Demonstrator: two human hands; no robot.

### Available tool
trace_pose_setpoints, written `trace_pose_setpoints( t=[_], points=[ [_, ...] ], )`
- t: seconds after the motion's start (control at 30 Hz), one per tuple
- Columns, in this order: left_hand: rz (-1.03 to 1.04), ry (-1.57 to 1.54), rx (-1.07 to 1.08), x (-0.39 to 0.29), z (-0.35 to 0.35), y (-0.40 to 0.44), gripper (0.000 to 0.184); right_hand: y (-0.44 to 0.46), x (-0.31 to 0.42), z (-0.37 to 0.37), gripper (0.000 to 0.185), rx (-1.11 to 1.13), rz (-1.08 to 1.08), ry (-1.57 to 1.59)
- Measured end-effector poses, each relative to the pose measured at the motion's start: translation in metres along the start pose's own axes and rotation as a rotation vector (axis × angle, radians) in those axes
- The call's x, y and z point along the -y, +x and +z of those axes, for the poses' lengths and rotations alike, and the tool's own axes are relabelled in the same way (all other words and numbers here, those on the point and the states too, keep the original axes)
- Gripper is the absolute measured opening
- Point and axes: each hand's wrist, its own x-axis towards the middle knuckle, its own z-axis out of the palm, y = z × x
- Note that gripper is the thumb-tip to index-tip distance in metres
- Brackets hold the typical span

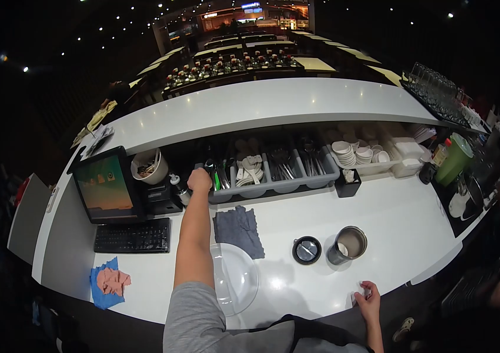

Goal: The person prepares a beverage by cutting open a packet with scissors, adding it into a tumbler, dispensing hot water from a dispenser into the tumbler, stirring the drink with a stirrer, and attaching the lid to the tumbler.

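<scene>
Cutlery tray (pixel 320 181) is where I am reaching: it is grey, divided into sections, and sits along the far edge of the counter (pixel 297 212), beneath the raised shelf (pixel 273 100). White spoons (pixel 252 172) fill a section near its left end, with a bright green strip (pixel 217 180) to their left and metal cutlery (pixel 282 167) to their right.

My left hand (pixel 199 180) is at the tray's left end, fingers curled and mostly hidden from view, so I cannot tell whether they grip anything. For a clean reach, I would keep the wrist above the front wall, let the fingertips work inside 1 section, and lift straight up so that nothing snags a divider. The pump bottle (pixel 182 193) stands just left of my knuckles, so sideways sweeps look risky.

My forearm (pixel 196 250) spans the counter between the keyboard (pixel 132 235) and the dark cloth (pixel 238 230); keeping it raised should spare the clear plate (pixel 244 279) by the near edge.

My right hand (pixel 369 301) is well apart from the left, over the near edge towards the right, its fingers loosely bent; I cannot tell if they pinch something. I would keep it low, clear of the metal cup (pixel 334 255) and the black-rimmed container (pixel 307 250).
</scene>
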Motion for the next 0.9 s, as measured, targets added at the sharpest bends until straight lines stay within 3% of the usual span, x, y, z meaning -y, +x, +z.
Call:
trace_pose_setpoints(
  t=[0.13, 0.17, 0.23, 0.27, 0.3, 0.33, 0.37, 0.43, 0.57, 0.63, 0.67, 0.7, 0.77, 0.8, 0.83, 0.87, 0.9],
  points=[
    [0.12, -0.059, -0.106, 0.006, -0.024, -0.012, 0.019, 0.001, -0.022, 0.001, 0.043, -0.019, -0.009, 0.051],
    [0.209, -0.019, -0.158, 0.013, -0.015, -0.003, 0.017, -0.001, -0.019, 0.005, 0.042, -0.061, -0.121, 0.005],
    [0.461, 0.068, -0.341, 0.03, 0.007, 0.02, 0.016, -0.007, -0.015, 0.004, 0.044, -0.077, -0.127, -0.169],
    [0.519, 0.082, -0.299, 0.028, -0.002, 0.019, 0.018, -0.01, -0.001, 0.004, 0.043, -0.064, -0.042, -0.214],
    [0.648, 0.191, -0.25, 0.041, 0.021, 0.052, 0.02, -0.011, -0.004, 0.006, 0.041, -0.081, -0.096, -0.259],
    [0.508, -0.075, -0.299, 0.035, 0.01, 0.039, 0.02, -0.011, -0.007, 0.009, 0.038, -0.125, -0.205, -0.235],
    [0.417, -0.121, -0.27, 0.022, -0.016, 0.015, 0.021, -0.01, -0.011, 0.011, 0.038, -0.143, -0.275, -0.223],
    [0.41, -0.124, -0.356, 0.033, -0.005, 0.029, 0.025, -0.014, 0.0, 0.009, 0.033, -0.133, -0.29, -0.216],
    [0.521, -0.498, -0.449, 0.012, -0.027, 0.004, 0.024, -0.037, 0.024, 0.006, 0.02, 0.173, -0.167, -0.198],
    [0.624, -1.018, -0.245, -0.009, -0.032, -0.04, 0.028, -0.049, 0.035, 0.017, 0.016, 0.262, -0.182, -0.033],
    [0.641, -1.191, -0.04, -0.01, -0.019, -0.051, 0.028, -0.053, 0.053, 0.02, 0.015, 0.294, -0.209, -0.023],
    [0.496, -1.194, 0.274, -0.004, -0.008, -0.06, 0.026, -0.057, 0.073, 0.021, 0.014, 0.343, -0.23, -0.014],
    [0.539, -1.214, 0.09, -0.018, 0.065, -0.06, 0.028, -0.054, 0.083, 0.04, 0.013, 0.366, -0.328, 0.044],
    [0.504, -1.134, -0.085, -0.031, 0.051, -0.106, 0.029, -0.05, 0.079, 0.056, 0.017, 0.348, -0.431, 0.059],
    [0.616, -1.083, -0.047, -0.029, 0.044, -0.125, 0.029, -0.048, 0.076, 0.069, 0.017, 0.383, -0.29, 0.1],
    [0.532, -1.072, -0.044, -0.047, -0.002, -0.168, 0.026, -0.04, 0.081, 0.072, 0.02, 0.392, -0.18, -0.019],
    [0.601, -1.038, -0.018, -0.051, -0.005, -0.177, 0.026, -0.029, 0.063, 0.077, 0.018, 0.268, -0.292, -0.159]
  ],
)
